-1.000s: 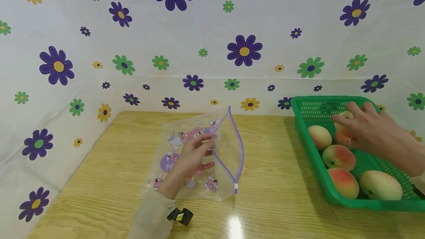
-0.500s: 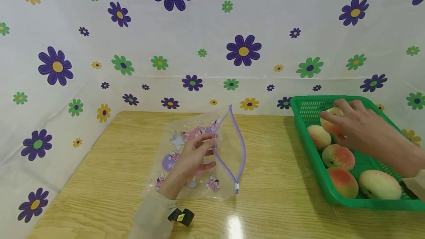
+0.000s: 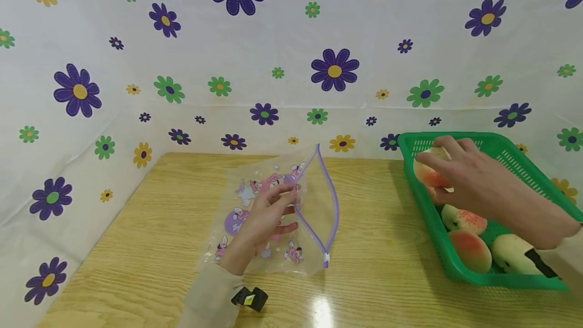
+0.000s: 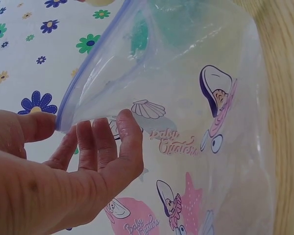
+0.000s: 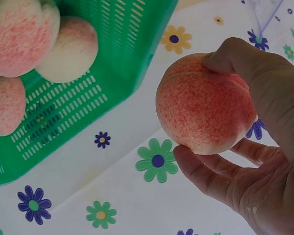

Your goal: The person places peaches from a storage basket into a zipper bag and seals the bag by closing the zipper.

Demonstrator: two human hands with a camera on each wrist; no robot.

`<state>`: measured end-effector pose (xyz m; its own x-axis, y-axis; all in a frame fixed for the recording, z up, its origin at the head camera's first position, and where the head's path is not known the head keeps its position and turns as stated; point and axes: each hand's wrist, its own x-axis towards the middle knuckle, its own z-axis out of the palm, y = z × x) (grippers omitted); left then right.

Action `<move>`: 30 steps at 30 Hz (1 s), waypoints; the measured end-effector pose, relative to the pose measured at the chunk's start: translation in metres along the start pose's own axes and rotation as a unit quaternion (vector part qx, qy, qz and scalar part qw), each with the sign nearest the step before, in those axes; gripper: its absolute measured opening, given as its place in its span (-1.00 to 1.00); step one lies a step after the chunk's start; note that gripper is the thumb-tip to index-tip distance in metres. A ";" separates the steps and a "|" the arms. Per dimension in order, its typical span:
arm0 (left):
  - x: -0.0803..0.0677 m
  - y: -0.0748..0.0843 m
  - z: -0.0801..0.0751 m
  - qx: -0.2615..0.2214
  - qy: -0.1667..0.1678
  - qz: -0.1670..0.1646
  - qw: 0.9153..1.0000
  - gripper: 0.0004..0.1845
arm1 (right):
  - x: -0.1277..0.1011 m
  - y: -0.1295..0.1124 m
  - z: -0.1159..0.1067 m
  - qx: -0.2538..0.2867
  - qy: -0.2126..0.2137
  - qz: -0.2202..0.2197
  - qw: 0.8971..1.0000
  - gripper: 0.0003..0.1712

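A clear zip bag (image 3: pixel 284 262) with cartoon prints lies on the table, its purple zip edge (image 3: pixel 338 206) spread apart. My left hand (image 3: pixel 264 214) pinches the mouth of the bag between thumb and fingers, as the zip strip (image 4: pixel 71 95) in the left wrist view confirms. My right hand (image 3: pixel 478 186) holds a red-and-cream peach (image 5: pixel 201 107), thumb on one side and fingertips on the other. In the head view this peach overlaps the left rim of the green basket (image 3: pixel 496 281). Several other peaches (image 3: pixel 469 252) lie in the basket, partly hidden by the right hand and forearm.
The wooden table (image 3: pixel 369 247) runs between bag and basket. A white flowered cloth (image 3: pixel 273 34) stands behind and at the left. A white slider (image 3: pixel 326 258) sits at the near end of the zip.
My right hand has lifted the peach from among the others and carried it left to the basket's rim. The left hand keeps the bag's mouth apart, barely shifting.
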<state>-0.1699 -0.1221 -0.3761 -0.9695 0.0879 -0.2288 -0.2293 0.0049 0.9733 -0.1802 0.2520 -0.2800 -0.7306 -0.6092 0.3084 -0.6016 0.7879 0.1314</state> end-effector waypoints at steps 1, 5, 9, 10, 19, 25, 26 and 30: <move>0.000 0.000 0.000 -0.001 0.000 0.000 1.000 -0.63 | 0.002 -0.003 0.000 0.003 -0.002 0.002 1.000 -0.32; -0.001 0.001 0.000 0.000 0.000 0.001 1.000 -0.64 | 0.008 -0.011 -0.002 0.016 -0.002 0.004 1.000 -0.31; -0.002 0.001 0.000 0.002 -0.001 0.004 1.000 -0.63 | 0.014 -0.018 -0.002 0.045 0.002 0.003 0.999 -0.29; -0.002 0.002 0.001 0.002 -0.001 0.005 1.000 -0.63 | 0.016 -0.020 -0.003 0.051 0.004 0.002 0.999 -0.29; -0.003 0.001 0.005 0.000 -0.006 0.007 1.000 -0.62 | 0.028 -0.038 -0.003 0.096 -0.007 0.007 0.995 -0.32; -0.004 0.003 0.007 -0.006 -0.004 0.009 1.000 -0.62 | 0.038 -0.052 0.002 0.137 0.004 -0.003 0.991 -0.34; -0.005 0.003 0.007 -0.007 -0.004 0.009 1.000 -0.62 | 0.040 -0.054 0.003 0.140 0.007 -0.008 0.990 -0.35; -0.006 0.005 0.008 -0.011 -0.004 0.011 1.000 -0.61 | 0.047 -0.062 0.005 0.149 0.009 -0.022 0.989 -0.35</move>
<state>-0.1646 -0.1150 -0.3701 -0.9735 0.0959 -0.2077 -0.2105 -0.0190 0.9774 -0.1786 0.1737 -0.2781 -0.6970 -0.6389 0.3256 -0.7034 0.6975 -0.1369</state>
